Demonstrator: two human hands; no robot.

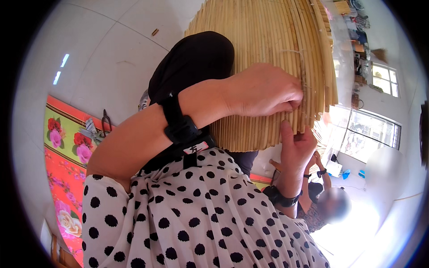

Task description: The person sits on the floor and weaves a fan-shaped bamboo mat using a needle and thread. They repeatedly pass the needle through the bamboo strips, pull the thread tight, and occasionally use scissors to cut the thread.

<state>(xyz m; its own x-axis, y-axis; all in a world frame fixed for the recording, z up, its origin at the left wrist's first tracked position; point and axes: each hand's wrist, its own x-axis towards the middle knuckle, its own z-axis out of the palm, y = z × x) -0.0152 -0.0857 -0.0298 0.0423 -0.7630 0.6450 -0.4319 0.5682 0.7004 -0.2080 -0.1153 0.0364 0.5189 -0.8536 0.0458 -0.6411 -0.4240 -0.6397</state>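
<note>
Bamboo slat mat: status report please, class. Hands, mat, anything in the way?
Left hand pinching slats on the bamboo slat mat. Right hand gripping its lower edge. Mat propped on black-trousered knee. Nothing blocking.

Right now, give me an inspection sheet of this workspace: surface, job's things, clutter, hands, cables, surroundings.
Surface: pale tiled floor, with a flowered mat at the left.
Job's things: bamboo slat mat, propped over the person's dark-clothed knee.
Clutter: scissors on the flowered mat; a small stick on the floor.
Hands: left hand pinches slats near the mat's right edge; right hand grips its lower edge from below. Both wear black wrist straps.
Cables: nothing seen.
Surroundings: windows at the right; another person seated below them.
</note>
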